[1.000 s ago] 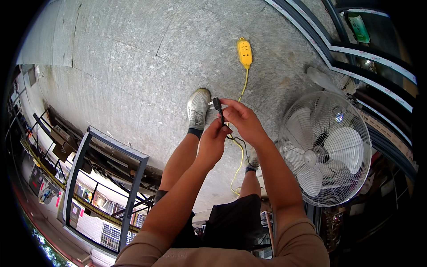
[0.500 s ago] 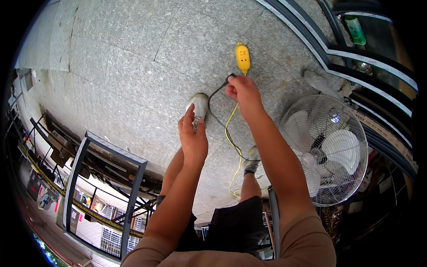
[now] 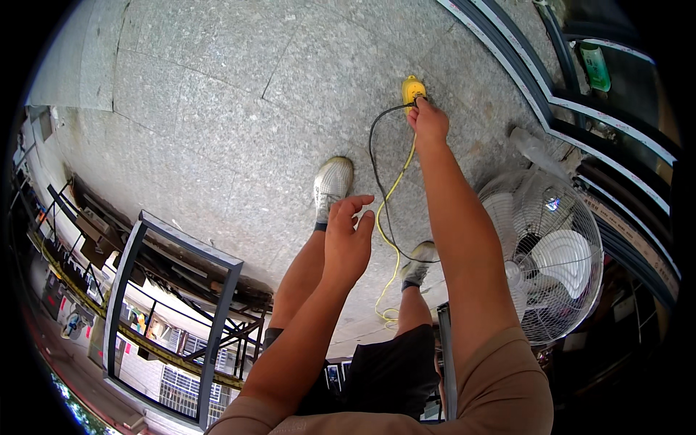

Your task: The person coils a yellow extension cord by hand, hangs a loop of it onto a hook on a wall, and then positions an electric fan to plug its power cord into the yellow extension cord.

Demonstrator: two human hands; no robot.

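A yellow socket block (image 3: 412, 88) lies on the grey floor, with a yellow cord (image 3: 398, 192) running back from it toward my feet. My right hand (image 3: 429, 123) is closed on a black plug (image 3: 418, 101) held against the face of the block. Whether its pins are in the slots I cannot tell, as my fingers cover part of it. From the plug a black cable (image 3: 372, 141) curves left, then back past my right shoe. My left hand (image 3: 350, 235) hangs in the air above my left leg, fingers apart and holding nothing.
To the right stands a large caged fan (image 3: 551, 261). Dark metal frame bars (image 3: 536, 90) lie at the upper right, near a green packet (image 3: 594, 67). A grey rectangular frame (image 3: 192, 250) is at the lower left. My shoes (image 3: 334, 177) rest on the stone floor.
My right hand has moved forward and right with the plug, from beside the yellow block onto its face. My left hand has shifted right and a little back, still empty.
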